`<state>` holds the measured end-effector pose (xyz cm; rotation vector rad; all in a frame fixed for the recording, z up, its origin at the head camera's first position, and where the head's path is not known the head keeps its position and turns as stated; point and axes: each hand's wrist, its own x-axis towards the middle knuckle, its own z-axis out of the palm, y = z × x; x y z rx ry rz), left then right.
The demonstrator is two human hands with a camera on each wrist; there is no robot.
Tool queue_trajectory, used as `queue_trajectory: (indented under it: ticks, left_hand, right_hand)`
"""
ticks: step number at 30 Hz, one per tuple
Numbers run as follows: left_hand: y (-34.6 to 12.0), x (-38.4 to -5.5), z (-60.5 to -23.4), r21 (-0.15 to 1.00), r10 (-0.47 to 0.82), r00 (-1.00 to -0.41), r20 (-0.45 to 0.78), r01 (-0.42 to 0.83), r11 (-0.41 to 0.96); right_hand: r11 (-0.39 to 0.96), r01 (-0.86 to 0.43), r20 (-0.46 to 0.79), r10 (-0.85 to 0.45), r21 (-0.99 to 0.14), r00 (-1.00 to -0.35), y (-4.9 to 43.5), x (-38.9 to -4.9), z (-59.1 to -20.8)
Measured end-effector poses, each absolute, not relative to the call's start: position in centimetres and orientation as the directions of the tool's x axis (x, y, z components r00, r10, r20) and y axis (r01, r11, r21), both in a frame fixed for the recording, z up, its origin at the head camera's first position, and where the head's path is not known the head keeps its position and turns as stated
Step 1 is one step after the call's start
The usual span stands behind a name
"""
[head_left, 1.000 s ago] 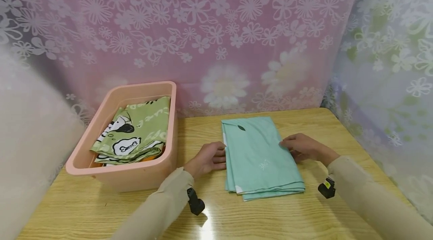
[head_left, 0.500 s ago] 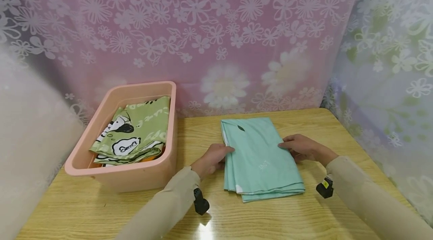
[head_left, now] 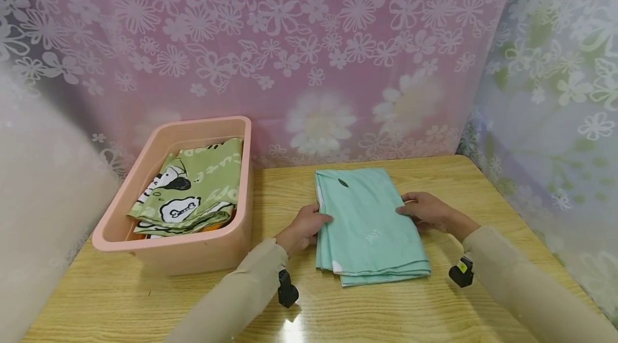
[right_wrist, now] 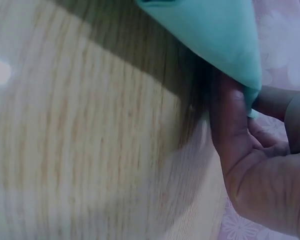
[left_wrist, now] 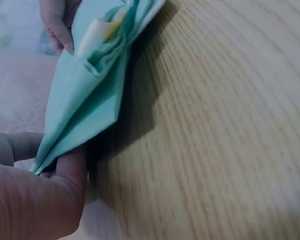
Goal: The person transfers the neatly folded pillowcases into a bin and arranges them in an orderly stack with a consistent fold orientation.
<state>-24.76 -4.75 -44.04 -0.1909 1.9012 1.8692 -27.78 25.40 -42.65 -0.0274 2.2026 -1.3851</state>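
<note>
A folded mint-green cloth (head_left: 372,225), with a dark leaf print and pale lettering on top, lies between both hands in the head view. My left hand (head_left: 305,229) pinches its left edge, thumb on top and fingers tucked underneath. On the opposite edge, my right hand (head_left: 427,211) grips it the same way. Seen from the left wrist, the cloth's layered side (left_wrist: 85,107) is lifted off the table at the hand, with white and yellow showing inside a fold. The right wrist view shows fingers (right_wrist: 232,112) under the cloth's edge.
A pink plastic tub (head_left: 193,254) stands left of the cloth. Inside it lies a folded green cloth (head_left: 205,176) with cartoon dog prints, over something orange. The wooden table (head_left: 376,316) ends at a flowered pink curtain (head_left: 309,64) behind.
My left hand has brought its thumb over the cloth's left edge and taken hold of it. The cloth has shifted slightly left, and the right hand keeps its grip.
</note>
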Motion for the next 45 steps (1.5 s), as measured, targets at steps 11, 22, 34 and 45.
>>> queue_trajectory:
  ticks: [11,22,34,45]
  left_hand:
    - [-4.9,-24.9,-41.3,0.965,0.185,-0.949,-0.254,-0.235,0.119]
    - [-6.5,-23.4,-35.3,0.98,0.185,-0.972,-0.147,-0.118,0.162]
    - [-8.1,-23.3,-30.0,0.97,0.155,-0.988,-0.013,0.026,0.243]
    - [-12.5,-24.6,-24.4,0.959,0.137,-0.991,-0.015,0.024,0.281]
  right_hand:
    - [0.435,0.107,-0.264,-0.318,-0.894,-0.91,25.3,-26.6,-39.3]
    - [0.421,0.014,-0.181,-0.359,-0.907,-0.916,24.3,-26.0,-33.6]
    - [0.457,-0.06,-0.122,-0.359,-0.888,-0.925,22.5,-25.7,-28.1]
    - [0.272,-0.024,-0.062,-0.305,-0.962,-0.95,18.2,-26.3,-25.1]
